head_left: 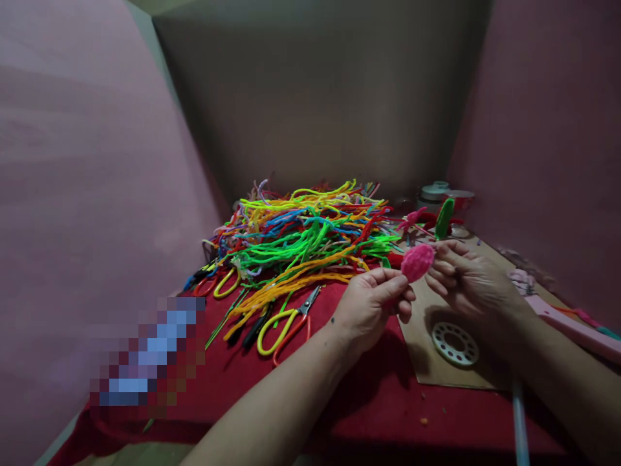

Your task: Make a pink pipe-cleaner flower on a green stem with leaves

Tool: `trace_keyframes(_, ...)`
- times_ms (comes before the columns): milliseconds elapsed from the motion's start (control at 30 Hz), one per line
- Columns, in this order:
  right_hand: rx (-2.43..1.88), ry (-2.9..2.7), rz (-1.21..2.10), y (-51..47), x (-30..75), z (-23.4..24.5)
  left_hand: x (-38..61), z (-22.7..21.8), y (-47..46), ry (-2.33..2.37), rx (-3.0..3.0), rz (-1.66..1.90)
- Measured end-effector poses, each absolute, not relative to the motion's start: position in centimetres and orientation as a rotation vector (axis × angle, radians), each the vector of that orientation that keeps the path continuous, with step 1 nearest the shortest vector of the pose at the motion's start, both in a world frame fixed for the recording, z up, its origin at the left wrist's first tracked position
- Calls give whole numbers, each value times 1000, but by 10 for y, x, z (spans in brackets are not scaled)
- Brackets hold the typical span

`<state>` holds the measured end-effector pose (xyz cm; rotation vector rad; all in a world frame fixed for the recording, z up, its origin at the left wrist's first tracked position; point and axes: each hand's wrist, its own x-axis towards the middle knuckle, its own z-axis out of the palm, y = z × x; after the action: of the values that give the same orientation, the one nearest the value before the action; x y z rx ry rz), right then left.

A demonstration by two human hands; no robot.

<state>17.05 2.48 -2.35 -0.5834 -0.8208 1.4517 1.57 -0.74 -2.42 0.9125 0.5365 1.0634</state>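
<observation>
Right now my left hand (373, 304) pinches the lower edge of the pink pipe-cleaner oval (417, 261), just right of frame centre, so it sticks up above that closed grip. The curled fingertips of my right hand (468, 279) meet its right edge; whether they pinch it, I cannot tell.

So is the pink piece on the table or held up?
Held up: left hand pinches the pink piece, right hand holds its other side, above the table.

Red cloth (339, 401) — pipe cleaners (301, 239), scissors (286, 323)
</observation>
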Motion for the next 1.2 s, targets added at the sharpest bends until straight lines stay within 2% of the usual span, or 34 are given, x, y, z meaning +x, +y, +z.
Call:
trace_keyframes(300,-696,-762,1331,29,172,-24,15,-27,-5,519,861,1120)
trace_keyframes(667,-431,-582,1289,35,193,-5,-4,-8,5,538,851,1254)
trace_keyframes(1033,-497,-750,1284,33,178,-15,1,-10,6,681,871,1257)
trace_keyframes(1200,-594,-971,1429,24,168,-20,4,-14,4,787,1071,1283)
